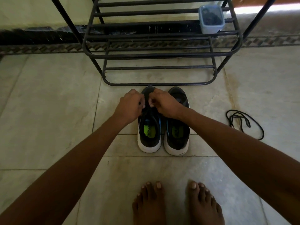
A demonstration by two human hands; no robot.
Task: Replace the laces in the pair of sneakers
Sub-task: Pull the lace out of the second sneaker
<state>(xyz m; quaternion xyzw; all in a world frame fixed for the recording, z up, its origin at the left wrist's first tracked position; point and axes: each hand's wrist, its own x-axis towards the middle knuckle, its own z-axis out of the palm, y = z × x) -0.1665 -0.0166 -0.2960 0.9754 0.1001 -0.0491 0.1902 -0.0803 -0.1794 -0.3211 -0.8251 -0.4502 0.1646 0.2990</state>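
Two hands hide the left sneaker's (149, 127) lace area; what the fingers pinch there is hard to make out. Both sneakers black, white soles, green insole logos, side by side on the floor (48, 103) before a black rack (155, 54). Left hand (129, 105) and right hand (164, 103) curled together over the tongue. Right sneaker (177, 127) untouched. Loose black lace (243, 122) lies well apart, right.

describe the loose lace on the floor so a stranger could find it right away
Start at the black metal shoe rack by the wall; two sneakers stand on the tiles before it. To their right, apart from them, lies the loose lace: a thin black cord in tangled loops, the only lace threaded through no shoe.
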